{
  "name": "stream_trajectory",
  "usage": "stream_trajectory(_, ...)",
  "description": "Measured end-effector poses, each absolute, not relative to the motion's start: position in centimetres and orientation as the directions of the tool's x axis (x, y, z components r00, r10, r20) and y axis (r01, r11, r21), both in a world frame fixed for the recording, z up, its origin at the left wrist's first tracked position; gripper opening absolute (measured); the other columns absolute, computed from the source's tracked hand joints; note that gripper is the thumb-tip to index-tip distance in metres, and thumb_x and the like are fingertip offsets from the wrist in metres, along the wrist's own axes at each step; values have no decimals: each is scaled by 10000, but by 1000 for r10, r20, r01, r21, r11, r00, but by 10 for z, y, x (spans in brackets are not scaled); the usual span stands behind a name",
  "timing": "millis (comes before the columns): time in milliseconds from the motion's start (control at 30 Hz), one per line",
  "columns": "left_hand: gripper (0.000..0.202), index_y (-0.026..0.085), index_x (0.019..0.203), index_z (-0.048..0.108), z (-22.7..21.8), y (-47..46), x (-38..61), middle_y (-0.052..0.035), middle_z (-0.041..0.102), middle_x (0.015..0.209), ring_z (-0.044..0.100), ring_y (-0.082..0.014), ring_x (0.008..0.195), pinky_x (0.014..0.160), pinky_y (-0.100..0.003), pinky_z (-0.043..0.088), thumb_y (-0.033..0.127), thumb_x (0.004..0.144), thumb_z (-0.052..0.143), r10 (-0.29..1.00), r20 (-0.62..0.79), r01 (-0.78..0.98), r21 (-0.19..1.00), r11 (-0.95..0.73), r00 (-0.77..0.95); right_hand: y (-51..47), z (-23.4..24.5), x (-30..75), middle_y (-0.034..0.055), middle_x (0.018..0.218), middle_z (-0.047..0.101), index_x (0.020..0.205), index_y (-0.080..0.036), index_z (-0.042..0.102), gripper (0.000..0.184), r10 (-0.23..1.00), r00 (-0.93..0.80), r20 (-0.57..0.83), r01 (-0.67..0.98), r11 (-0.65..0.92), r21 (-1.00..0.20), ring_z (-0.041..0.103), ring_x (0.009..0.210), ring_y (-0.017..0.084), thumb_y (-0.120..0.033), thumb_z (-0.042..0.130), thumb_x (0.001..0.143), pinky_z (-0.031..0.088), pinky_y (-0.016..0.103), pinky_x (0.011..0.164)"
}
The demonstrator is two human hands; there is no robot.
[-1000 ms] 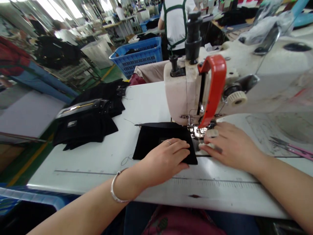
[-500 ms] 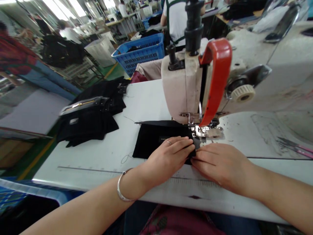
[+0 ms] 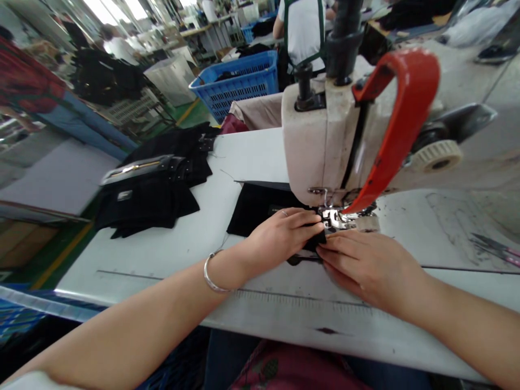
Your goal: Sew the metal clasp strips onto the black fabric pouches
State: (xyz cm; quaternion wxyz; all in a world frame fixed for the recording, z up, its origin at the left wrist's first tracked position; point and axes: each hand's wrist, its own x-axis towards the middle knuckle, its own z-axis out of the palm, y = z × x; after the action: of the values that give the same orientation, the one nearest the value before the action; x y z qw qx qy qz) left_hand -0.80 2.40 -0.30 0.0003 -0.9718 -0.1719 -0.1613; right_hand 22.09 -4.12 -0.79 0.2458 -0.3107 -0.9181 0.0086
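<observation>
A black fabric piece [image 3: 254, 206] with a small dark label [image 3: 276, 209] lies under the sewing machine's presser foot [image 3: 333, 218]. My left hand [image 3: 280, 233] rests on it, fingers stretched out and pressing the cloth down close to the foot. A ring and a silver bangle [image 3: 209, 275] are on that hand and wrist. At the near right edge of the cloth, my right hand [image 3: 365, 265] pinches the fabric between thumb and fingers. The fingertips of both hands are almost touching. The needle's tip is hard to make out.
The sewing machine [image 3: 312, 146] has a red guard [image 3: 406, 119] above the foot. A stack of black pieces [image 3: 150, 195] sits at the table's left. Thread snips [image 3: 495, 249] lie on the right. A blue basket [image 3: 239, 86] and other people are beyond.
The black fabric has moved away from me, its near edge now farther up the table. Both hands have moved slightly with it. The machine appears larger and nearer as the view shifts.
</observation>
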Motion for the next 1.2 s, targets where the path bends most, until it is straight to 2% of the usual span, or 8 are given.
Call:
stream_trajectory(167, 230, 141, 1209, 658, -1, 18, -4, -85, 719, 1196, 663, -191, 1153, 1059, -374, 544, 210, 1017, 553, 415, 387, 383, 160, -910, 823, -41, -7, 222, 114, 1044, 730, 1095, -112, 710, 223, 608, -669, 428, 592, 784, -188, 677, 935, 266, -171, 539, 964, 553, 430, 760)
stream_trajectory(300, 165, 154, 1137, 668, -2, 12, -3, -56, 748, 1098, 690, -168, 1073, 975, -333, 586, 168, 1006, 568, 350, 436, 307, 168, -937, 829, -41, -6, 228, 78, 1000, 736, 1063, -155, 717, 195, 599, -674, 432, 572, 793, -208, 663, 900, 224, -195, 542, 986, 517, 400, 788)
stream_trajectory(400, 161, 151, 1084, 672, -3, 13, -4, -49, 759, 1064, 704, -155, 1039, 938, -321, 599, 141, 1025, 523, 283, 458, 249, 136, -959, 843, -42, -4, 232, 65, 952, 727, 1053, -170, 721, 199, 604, -674, 426, 581, 789, -201, 631, 840, 210, -207, 536, 991, 467, 382, 750)
stream_trajectory(600, 142, 167, 1038, 683, 2, 14, -2, -37, 770, 1025, 715, -156, 996, 918, -334, 589, 115, 1003, 556, 289, 445, 248, 149, -957, 848, -40, 0, 235, 29, 799, 645, 1050, -174, 727, 198, 601, -681, 419, 581, 791, -190, 538, 727, 200, -210, 547, 978, 344, 364, 669)
stream_trajectory(800, 165, 149, 1082, 660, 1, 15, -4, -58, 765, 1029, 718, -166, 990, 877, -345, 599, 111, 1023, 510, 248, 437, 198, 158, -967, 865, -37, 1, 242, 16, 780, 636, 1026, -185, 735, 191, 596, -689, 412, 553, 800, -232, 517, 697, 175, -205, 551, 979, 302, 349, 647)
stream_trajectory(933, 184, 116, 1097, 653, 1, 15, -5, -86, 762, 1032, 728, -183, 970, 844, -349, 618, 120, 1034, 481, 227, 419, 184, 141, -973, 879, -37, 1, 244, 24, 777, 656, 1000, -193, 741, 195, 614, -685, 392, 564, 788, -248, 565, 717, 179, -212, 548, 981, 352, 348, 660)
stream_trajectory(1100, 156, 112, 1076, 662, 2, 9, -5, -82, 769, 1050, 724, -177, 1021, 904, -347, 619, 95, 1007, 524, 236, 439, 202, 123, -972, 867, -37, 0, 240, 73, 1071, 737, 1120, -162, 711, 236, 599, -688, 409, 552, 799, -240, 666, 925, 218, -182, 527, 974, 488, 386, 784)
stream_trajectory(1200, 150, 118, 1077, 670, 4, 6, -7, -65, 777, 1055, 718, -166, 1051, 955, -337, 608, 87, 990, 553, 264, 442, 221, 148, -964, 857, -37, 0, 236, 71, 1118, 745, 1134, -140, 696, 243, 582, -692, 426, 531, 811, -245, 677, 954, 230, -159, 516, 972, 527, 402, 800)
